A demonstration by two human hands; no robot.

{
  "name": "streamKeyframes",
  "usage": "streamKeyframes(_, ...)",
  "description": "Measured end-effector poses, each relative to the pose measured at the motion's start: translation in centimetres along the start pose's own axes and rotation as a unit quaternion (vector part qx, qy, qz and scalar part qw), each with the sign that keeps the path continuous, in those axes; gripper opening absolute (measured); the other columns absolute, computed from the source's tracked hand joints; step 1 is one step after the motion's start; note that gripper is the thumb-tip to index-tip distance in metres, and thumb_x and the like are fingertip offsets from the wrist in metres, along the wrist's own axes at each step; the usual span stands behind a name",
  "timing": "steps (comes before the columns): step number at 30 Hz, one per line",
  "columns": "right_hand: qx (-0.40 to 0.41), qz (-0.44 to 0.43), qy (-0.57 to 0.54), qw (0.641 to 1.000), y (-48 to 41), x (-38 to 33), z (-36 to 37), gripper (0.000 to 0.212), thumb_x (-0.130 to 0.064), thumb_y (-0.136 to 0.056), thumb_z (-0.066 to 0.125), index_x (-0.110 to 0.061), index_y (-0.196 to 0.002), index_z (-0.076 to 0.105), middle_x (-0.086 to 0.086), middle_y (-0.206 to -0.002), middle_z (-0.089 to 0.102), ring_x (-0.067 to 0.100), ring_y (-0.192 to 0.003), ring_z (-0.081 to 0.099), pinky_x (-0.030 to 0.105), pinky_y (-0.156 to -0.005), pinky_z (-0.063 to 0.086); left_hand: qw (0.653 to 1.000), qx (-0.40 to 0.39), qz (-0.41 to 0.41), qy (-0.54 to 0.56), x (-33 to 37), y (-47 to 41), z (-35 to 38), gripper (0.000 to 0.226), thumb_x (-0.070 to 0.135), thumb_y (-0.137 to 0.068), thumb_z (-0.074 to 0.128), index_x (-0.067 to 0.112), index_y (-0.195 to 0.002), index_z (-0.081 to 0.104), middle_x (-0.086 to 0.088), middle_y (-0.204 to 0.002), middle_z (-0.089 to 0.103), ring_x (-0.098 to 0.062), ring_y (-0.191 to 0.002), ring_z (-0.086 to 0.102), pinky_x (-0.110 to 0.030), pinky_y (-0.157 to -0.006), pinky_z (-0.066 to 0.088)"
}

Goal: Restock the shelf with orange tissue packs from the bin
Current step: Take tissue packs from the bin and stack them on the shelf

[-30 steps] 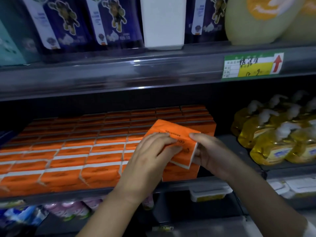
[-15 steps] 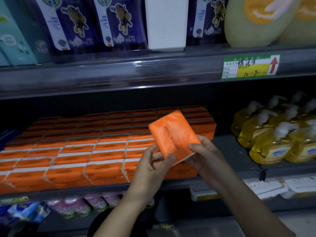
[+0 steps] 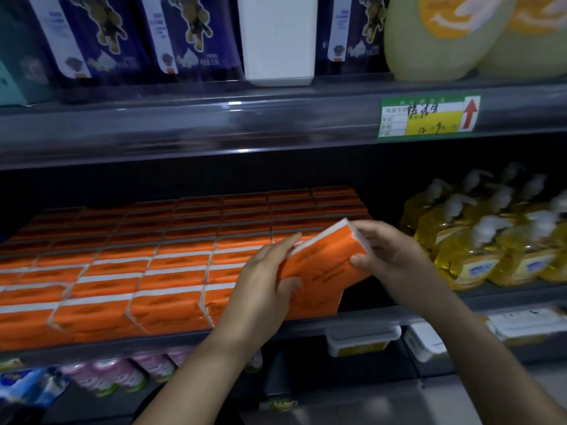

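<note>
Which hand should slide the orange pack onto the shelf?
Probably the right hand: it grips the end of the orange plastic-wrapped tissue pack nearest the dark gap beside the stacked orange rows. The left hand holds the other end, over full rows.

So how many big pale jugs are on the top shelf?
2: one jug right of the blue packs, the other at the frame's right edge. More may sit hidden behind.

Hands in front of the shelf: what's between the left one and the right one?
In the head view, a tilted flat orange plastic-wrapped tissue pack, held at its ends by the left hand and right hand.
</note>
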State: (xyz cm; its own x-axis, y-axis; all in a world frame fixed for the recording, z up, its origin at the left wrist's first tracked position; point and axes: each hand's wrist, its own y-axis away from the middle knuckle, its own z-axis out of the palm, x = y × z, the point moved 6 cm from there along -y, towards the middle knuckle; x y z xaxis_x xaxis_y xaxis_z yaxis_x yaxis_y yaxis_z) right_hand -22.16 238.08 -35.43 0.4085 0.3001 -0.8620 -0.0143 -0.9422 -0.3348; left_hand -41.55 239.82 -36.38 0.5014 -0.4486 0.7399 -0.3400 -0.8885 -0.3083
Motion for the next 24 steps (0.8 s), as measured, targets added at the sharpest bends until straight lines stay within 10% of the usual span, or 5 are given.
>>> streamKeyframes(4,0.143,0.038,-0.072,0.986,0.3,2.6,-4.2,0.041,0.004,-0.084,0.060,-0.031,-0.105,0.057,-0.009,-0.098,0.067,-0.001,-0.088,0.064,0.017,-0.074,0.053,0.988,-0.057,0.001,-0.141,-2.0,-0.3,1.7,0.081,0.032,-0.083,0.068,0.030,-0.148,0.020,0.015,-0.147,0.023,-0.003,-0.137,0.015,-0.018,-0.111,0.015)
streamKeyframes(8,0.244,0.115,-0.090,0.959,0.1,8.9,-6.0,0.035,0.001,-0.087,0.059,-0.021,-0.113,0.054,-0.005,-0.099,0.064,0.016,-0.096,0.063,0.030,-0.079,0.054,0.939,-0.112,-0.024,-0.325,-5.1,0.0,2.9,0.066,0.037,-0.089,0.059,0.025,-0.146,0.029,0.004,-0.152,0.027,-0.016,-0.139,0.022,-0.031,-0.114,0.022)
streamKeyframes(20,0.236,0.231,-0.019,0.944,-4.4,18.1,-1.8,0.034,-0.009,-0.087,0.062,-0.015,-0.121,0.057,0.010,-0.118,0.059,0.025,-0.108,0.057,0.043,-0.093,0.049,0.952,-0.056,-0.012,-0.302,-7.1,-0.1,3.5,0.050,0.014,-0.090,0.057,0.022,-0.138,0.046,0.001,-0.145,0.042,-0.020,-0.134,0.035,-0.029,-0.110,0.029)
streamKeyframes(24,0.239,0.254,0.021,0.937,-4.3,18.9,-1.3,0.039,-0.017,-0.083,0.068,-0.017,-0.121,0.061,0.010,-0.121,0.055,0.020,-0.099,0.058,0.033,-0.092,0.048,0.953,-0.046,-0.005,-0.299,-7.5,-0.2,3.7,0.053,0.001,-0.059,0.084,0.012,-0.110,0.070,-0.010,-0.113,0.068,-0.031,-0.102,0.064,-0.038,-0.085,0.052)
